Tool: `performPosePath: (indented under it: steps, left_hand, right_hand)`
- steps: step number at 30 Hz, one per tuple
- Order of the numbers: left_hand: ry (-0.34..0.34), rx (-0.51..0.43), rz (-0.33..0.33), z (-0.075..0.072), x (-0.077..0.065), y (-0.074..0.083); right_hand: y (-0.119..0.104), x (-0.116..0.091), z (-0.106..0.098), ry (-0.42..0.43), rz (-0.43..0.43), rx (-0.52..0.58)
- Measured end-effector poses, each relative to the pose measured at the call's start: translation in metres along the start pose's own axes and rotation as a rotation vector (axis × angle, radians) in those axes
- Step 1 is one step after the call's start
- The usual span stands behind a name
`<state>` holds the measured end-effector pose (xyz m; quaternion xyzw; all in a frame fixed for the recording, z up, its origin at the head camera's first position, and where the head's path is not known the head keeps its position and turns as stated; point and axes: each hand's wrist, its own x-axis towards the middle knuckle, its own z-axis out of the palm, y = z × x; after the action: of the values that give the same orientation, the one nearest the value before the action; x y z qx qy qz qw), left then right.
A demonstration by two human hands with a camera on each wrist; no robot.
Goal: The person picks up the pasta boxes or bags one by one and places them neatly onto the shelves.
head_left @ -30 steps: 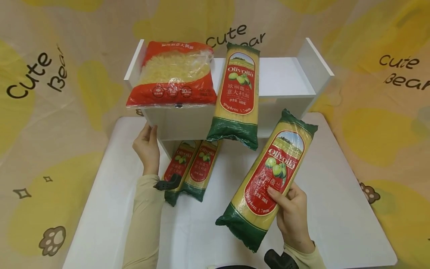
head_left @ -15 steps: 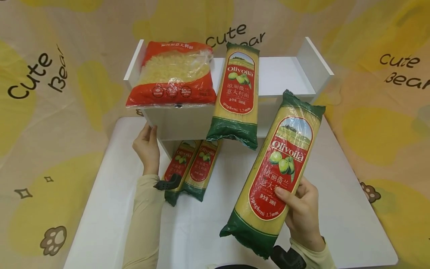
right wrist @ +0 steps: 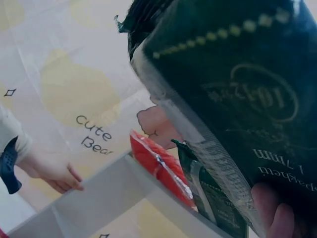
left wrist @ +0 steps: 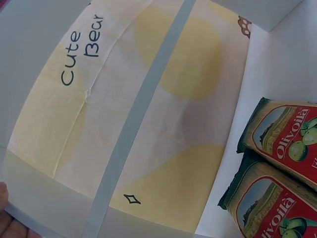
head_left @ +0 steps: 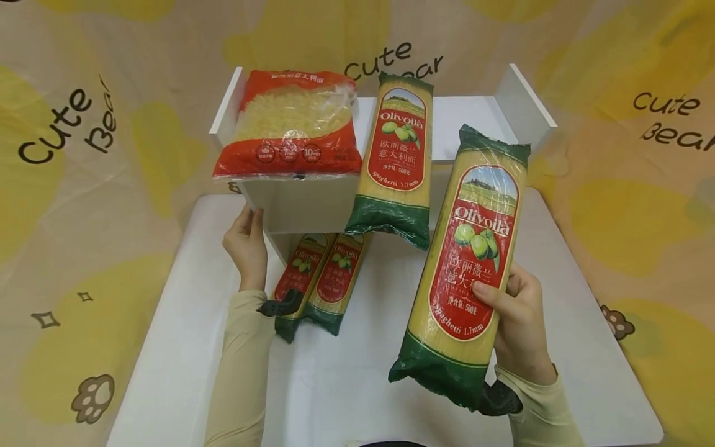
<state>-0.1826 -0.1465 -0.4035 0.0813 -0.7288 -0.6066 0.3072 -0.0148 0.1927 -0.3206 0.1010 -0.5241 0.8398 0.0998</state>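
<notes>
My right hand (head_left: 522, 323) grips the lower part of a spaghetti pack (head_left: 469, 248) with green ends and a red label, thumb across its front. The pack is raised, tilted, before the right side of a white shelf unit (head_left: 310, 208). My left hand (head_left: 246, 248) holds the unit's left side edge between thumb and fingers; its fingertips (left wrist: 4, 198) show at the left wrist view's corner. On the top shelf a second spaghetti pack (head_left: 396, 155) overhangs the front, beside a red pasta bag (head_left: 293, 124). The right wrist view shows the held pack's dark green back (right wrist: 223, 84).
Two more spaghetti packs (head_left: 337, 279) lie side by side under the shelf, on the white table (head_left: 335, 385). The unit's right side panel (head_left: 525, 96) stands upright at the top shelf's end. A patterned yellow cloth (head_left: 625, 223) hangs behind.
My right hand has lifted the spaghetti pack upward and a little to the right, and the pack now stands more upright. The left hand stays at the shelf's edge.
</notes>
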Motion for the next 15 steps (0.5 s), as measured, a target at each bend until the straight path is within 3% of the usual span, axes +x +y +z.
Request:
performPosePath:
  steps: [8, 15]
  left_hand:
    - [0.002, 0.035, 0.003, -0.001, -0.011, 0.035]
    - [0.000, 0.041, -0.010, -0.001, -0.012, 0.038]
  right_hand:
    - [-0.007, 0.016, 0.000, 0.000, 0.050, 0.042]
    - [-0.014, 0.029, 0.000, 0.016, 0.074, 0.099]
